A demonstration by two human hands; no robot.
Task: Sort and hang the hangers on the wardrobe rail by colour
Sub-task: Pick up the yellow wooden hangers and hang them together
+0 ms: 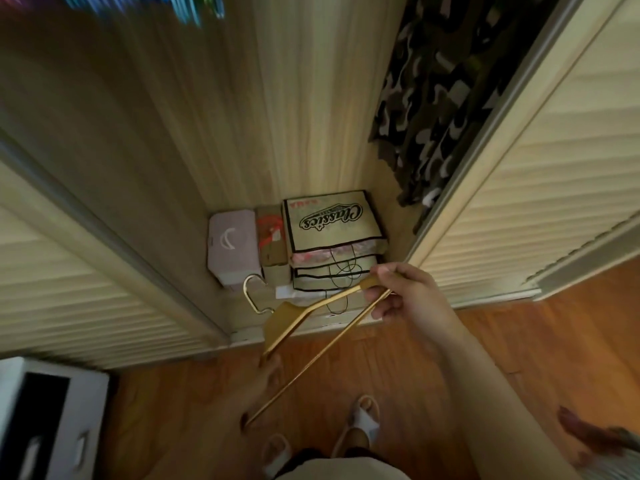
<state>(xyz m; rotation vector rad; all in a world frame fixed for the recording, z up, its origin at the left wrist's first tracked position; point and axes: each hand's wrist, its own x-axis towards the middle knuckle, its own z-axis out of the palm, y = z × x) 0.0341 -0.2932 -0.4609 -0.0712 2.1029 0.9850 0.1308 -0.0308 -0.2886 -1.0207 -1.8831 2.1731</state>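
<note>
Pinching gold hanger point(294, 318) end | right grip point(405, 292) | left grip blurred, state unclear

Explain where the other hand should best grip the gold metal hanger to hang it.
Probably the gold metal hanger at its broad neck below the hook, approached from the left: the right hand pinches the right end, and the hook points away, left free for the rail.

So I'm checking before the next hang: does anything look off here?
Nothing looks damaged or spilled. The right hand holds the gold hanger low and tilted, its hook pointing at the wardrobe floor, far below the blurred coloured hangers.
</note>
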